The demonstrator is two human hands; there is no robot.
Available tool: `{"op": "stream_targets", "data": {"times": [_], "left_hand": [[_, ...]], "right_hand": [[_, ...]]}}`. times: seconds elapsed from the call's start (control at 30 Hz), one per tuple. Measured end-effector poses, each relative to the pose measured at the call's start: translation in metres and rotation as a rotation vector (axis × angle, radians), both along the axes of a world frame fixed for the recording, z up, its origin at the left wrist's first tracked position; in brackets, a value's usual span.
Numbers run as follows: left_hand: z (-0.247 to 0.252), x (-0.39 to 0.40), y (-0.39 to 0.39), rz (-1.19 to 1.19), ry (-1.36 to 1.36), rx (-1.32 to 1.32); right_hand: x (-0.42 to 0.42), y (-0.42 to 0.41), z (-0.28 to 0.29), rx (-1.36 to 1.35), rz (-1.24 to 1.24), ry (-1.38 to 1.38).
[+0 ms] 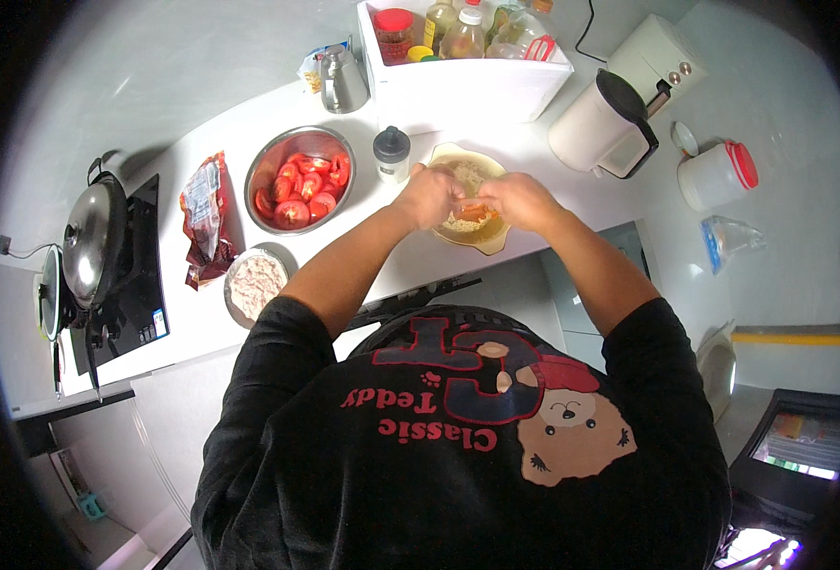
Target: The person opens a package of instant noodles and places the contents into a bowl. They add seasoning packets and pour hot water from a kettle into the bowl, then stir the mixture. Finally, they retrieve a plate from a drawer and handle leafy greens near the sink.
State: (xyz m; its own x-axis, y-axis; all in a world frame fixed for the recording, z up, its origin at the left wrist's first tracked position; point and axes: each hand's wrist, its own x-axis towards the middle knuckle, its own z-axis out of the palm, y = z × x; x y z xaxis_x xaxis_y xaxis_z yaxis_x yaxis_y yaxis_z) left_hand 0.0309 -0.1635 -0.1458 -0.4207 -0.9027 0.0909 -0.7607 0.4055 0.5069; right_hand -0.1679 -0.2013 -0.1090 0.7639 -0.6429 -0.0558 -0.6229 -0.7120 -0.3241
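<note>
Both hands meet over a pale yellow eared bowl [492, 244] on the white counter. My left hand [430, 198] and my right hand [518, 201] grip between them a small reddish-orange piece [474, 211], too small to identify. Pale crumbly food [468, 174] lies in the bowl, partly hidden by the hands. Left of the bowl stands a clear jar with a dark lid [392, 154]. Farther left, a steel bowl [250, 214] holds cut tomatoes [311, 185]. A smaller bowl of pale minced food [254, 283] sits near the counter's front edge.
A red-brown food packet [206, 214] lies beside the black cooktop [142, 299], which bears a lidded pan [91, 242]. Behind are a steel pitcher [343, 82] and a white foam box [462, 96] of bottles. A white pitcher [594, 125] and a red-lidded container [712, 176] stand right.
</note>
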Motion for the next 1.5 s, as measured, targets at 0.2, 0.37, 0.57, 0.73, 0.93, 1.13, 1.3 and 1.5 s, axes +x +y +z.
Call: {"op": "stream_targets", "data": {"times": [0.2,0.37,0.57,0.73,0.93,1.13,1.3,1.5], "left_hand": [[0.008,-0.002,0.001,0.019,-0.101,0.055],[0.002,0.004,0.005,0.047,-0.163,-0.019],[0.040,0.029,0.035,0.280,0.260,-0.322],[0.044,0.060,0.076,0.370,0.455,-0.418],[0.032,0.070,0.144,0.473,0.494,-0.189],[0.005,0.080,0.186,0.550,0.498,-0.055],[0.000,0.085,0.200,0.602,0.518,-0.017],[0.000,0.083,0.207,0.577,0.541,0.114]], "right_hand": [[0.005,0.007,0.002,-0.005,-0.001,0.031],[0.005,0.013,0.006,-0.106,0.070,-0.070],[-0.009,0.004,-0.007,-0.021,-0.263,-0.026],[-0.003,0.006,0.000,0.034,-0.675,-0.026],[0.002,-0.007,-0.017,-0.089,-0.756,0.072],[0.004,-0.020,-0.034,-0.192,-0.612,0.167],[0.005,-0.026,-0.041,-0.212,-0.511,0.277],[0.001,-0.033,-0.054,-0.207,-0.475,0.211]]}}
